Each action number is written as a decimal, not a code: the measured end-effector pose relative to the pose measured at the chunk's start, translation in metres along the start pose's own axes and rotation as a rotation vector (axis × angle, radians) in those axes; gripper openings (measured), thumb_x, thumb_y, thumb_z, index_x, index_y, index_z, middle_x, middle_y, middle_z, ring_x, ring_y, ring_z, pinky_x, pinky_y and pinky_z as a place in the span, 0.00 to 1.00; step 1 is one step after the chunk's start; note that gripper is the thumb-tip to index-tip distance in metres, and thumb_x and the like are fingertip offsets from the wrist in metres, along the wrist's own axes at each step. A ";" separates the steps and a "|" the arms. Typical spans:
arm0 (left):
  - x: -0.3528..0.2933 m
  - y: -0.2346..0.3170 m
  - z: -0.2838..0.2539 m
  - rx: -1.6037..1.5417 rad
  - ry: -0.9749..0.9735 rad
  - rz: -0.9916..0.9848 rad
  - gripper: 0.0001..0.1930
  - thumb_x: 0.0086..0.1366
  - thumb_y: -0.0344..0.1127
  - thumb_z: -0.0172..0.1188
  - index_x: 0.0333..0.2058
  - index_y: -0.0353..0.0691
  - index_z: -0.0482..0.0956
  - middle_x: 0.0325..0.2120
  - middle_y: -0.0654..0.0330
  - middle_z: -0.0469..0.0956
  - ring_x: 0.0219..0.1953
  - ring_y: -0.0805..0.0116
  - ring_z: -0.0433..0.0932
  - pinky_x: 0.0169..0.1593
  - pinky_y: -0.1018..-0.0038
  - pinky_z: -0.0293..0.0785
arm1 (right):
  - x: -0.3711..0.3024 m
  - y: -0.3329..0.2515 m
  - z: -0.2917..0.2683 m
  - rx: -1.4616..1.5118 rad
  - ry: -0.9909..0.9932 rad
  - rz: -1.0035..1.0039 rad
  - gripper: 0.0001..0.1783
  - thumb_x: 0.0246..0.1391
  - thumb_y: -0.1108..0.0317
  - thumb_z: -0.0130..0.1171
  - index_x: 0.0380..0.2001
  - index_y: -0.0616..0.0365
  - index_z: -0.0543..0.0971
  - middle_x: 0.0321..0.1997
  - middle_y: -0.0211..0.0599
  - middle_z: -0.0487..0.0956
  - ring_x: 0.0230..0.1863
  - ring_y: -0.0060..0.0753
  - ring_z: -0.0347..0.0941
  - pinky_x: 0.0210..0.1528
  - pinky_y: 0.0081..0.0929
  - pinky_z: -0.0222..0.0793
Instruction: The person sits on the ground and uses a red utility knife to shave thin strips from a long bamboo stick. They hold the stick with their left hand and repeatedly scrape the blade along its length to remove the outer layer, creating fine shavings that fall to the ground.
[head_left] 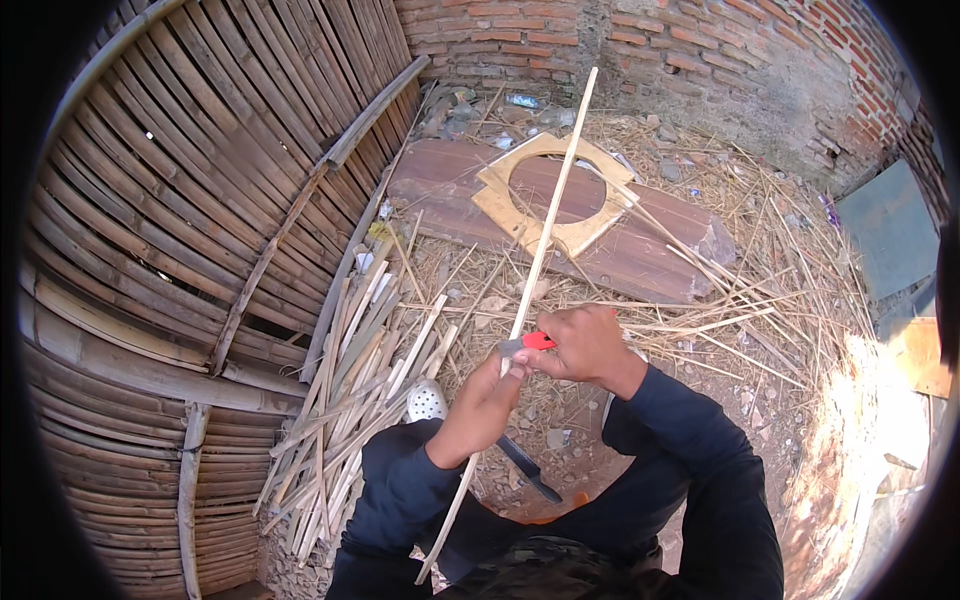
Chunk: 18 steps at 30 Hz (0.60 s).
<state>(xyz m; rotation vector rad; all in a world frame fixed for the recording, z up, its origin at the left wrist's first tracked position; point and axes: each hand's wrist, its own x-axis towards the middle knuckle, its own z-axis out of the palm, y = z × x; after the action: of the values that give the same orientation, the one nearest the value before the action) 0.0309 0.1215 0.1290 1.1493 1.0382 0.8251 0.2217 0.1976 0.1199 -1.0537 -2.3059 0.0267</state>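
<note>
The left hand [480, 407] has its grip closed around a pale strip [551, 215]; the right hand [586, 346] grips a red-handled knife [540, 341] against it.

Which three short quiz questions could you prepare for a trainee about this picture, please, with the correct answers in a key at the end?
1. Multiple choice: which hand holds the red-handled knife? (a) the left (b) the right (c) neither
2. True or false: the left hand grips a long bamboo strip.
3. Short answer: what shape is the hole in the plywood board that lies on the brown panel?

Key:
1. (b), the right hand.
2. True.
3. Round.
</note>
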 end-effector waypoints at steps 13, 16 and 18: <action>-0.014 -0.003 -0.006 0.069 0.046 0.031 0.06 0.73 0.35 0.46 0.43 0.42 0.71 0.19 0.73 0.60 0.20 0.84 0.56 0.25 0.82 0.54 | 0.004 -0.001 0.010 -0.051 0.027 0.050 0.32 0.50 0.32 0.56 0.14 0.51 0.74 0.09 0.36 0.72 0.11 0.39 0.72 0.16 0.35 0.65; -0.016 -0.010 -0.008 0.249 0.036 0.077 0.08 0.72 0.35 0.47 0.42 0.39 0.72 0.22 0.66 0.66 0.25 0.77 0.66 0.32 0.74 0.65 | 0.006 0.004 0.011 -0.010 -0.019 0.059 0.33 0.50 0.32 0.55 0.16 0.52 0.73 0.13 0.38 0.73 0.16 0.45 0.73 0.18 0.40 0.65; -0.015 -0.011 -0.006 0.283 0.043 0.074 0.08 0.73 0.35 0.46 0.42 0.39 0.71 0.22 0.65 0.67 0.24 0.76 0.67 0.32 0.73 0.66 | 0.011 0.019 0.011 -0.072 -0.037 0.060 0.33 0.50 0.32 0.54 0.16 0.52 0.74 0.14 0.38 0.74 0.16 0.46 0.73 0.18 0.41 0.65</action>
<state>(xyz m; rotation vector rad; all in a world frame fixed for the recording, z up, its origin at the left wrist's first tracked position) 0.0200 0.1067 0.1208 1.4213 1.1809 0.7795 0.2236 0.2207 0.1120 -1.1681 -2.3230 -0.0134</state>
